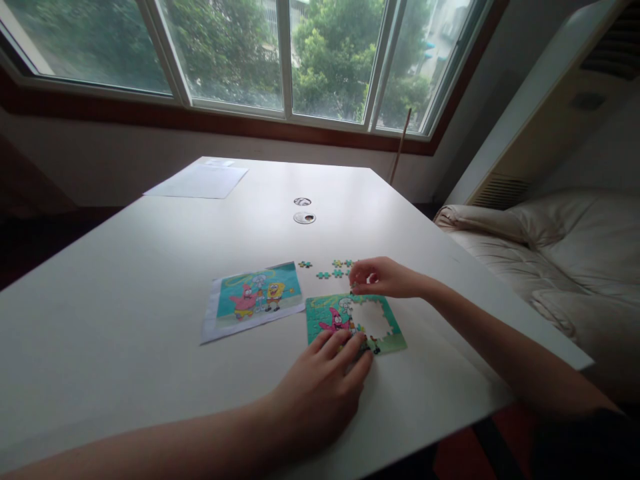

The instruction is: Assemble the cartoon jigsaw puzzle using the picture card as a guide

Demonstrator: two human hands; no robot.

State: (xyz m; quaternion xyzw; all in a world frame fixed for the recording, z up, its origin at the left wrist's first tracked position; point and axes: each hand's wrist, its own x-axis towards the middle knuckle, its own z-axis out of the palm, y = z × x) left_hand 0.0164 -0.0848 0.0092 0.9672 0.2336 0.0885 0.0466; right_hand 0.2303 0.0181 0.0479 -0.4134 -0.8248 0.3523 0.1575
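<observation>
A partly assembled jigsaw puzzle [320, 313] lies on the white table, with a jagged gap in its right half. My left hand [330, 380] rests on its lower edge, fingers stretched out over the pieces and covering part of the picture. Just above the puzzle's top edge, my right hand [373, 277] pinches a small puzzle piece [353, 287], mostly hidden by the fingers. Loose puzzle pieces [338, 273] lie beyond the puzzle, some partly behind my right hand. Left of the puzzle is a printed picture sheet [260, 297] showing the same cartoon figures.
Two round metal-rimmed inserts [304, 218] are set in the middle of the white table [125, 287]. A paper sheet [197, 181] lies at the far left corner. To the right stands a cream sofa [500, 233]; windows line the far wall.
</observation>
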